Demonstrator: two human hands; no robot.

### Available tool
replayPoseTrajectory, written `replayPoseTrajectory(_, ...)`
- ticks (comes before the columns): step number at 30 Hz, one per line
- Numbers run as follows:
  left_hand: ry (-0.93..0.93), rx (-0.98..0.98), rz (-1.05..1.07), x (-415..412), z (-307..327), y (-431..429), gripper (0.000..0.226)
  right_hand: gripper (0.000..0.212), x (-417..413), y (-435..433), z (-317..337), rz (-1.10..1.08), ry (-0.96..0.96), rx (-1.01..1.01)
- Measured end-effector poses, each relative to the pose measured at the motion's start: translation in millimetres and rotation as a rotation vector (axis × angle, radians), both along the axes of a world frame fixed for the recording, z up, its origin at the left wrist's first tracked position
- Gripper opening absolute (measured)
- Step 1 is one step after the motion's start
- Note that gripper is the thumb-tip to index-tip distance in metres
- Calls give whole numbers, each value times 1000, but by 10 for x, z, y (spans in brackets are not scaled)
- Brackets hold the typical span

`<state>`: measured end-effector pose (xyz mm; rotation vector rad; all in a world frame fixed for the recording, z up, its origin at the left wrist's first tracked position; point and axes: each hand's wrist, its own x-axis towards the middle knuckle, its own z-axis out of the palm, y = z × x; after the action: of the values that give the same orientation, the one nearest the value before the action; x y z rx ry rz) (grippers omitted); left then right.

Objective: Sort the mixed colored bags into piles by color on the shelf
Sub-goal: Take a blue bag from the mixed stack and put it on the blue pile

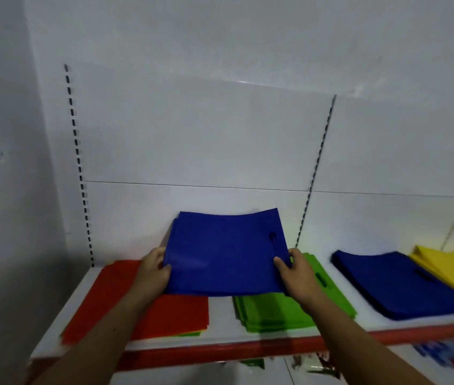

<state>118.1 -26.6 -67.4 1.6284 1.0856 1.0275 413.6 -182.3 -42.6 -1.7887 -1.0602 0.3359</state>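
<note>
A blue bag stack held above the shelf.
The green pile lies nearest; red-topped pile left of it, blue pile right of it, yellow pile farther right. Above the green pile's far left corner, left hand and right hand each pinch one side edge of the stack.

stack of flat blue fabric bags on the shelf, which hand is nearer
Right. The right hand grips the lifted blue bags' right edge, left of that stack; the left hand grips their left edge.
</note>
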Motion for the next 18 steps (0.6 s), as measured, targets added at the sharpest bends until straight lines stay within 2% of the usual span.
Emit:
replayPoseTrajectory(8, -134, -50, -318, 2047, -13, -707, 36, 12, 1253, -1640, 134, -363, -60, 26)
replayPoseTrajectory(15, -82, -25, -549, 3781, 102, -1859, 37, 16, 2308, -3220, 34, -613, -4, 28)
replayPoseTrajectory(18, -63, -3, -644, 4414, 176, -2351, 39, 10, 2713, -3827, 59, -684, 30, 27)
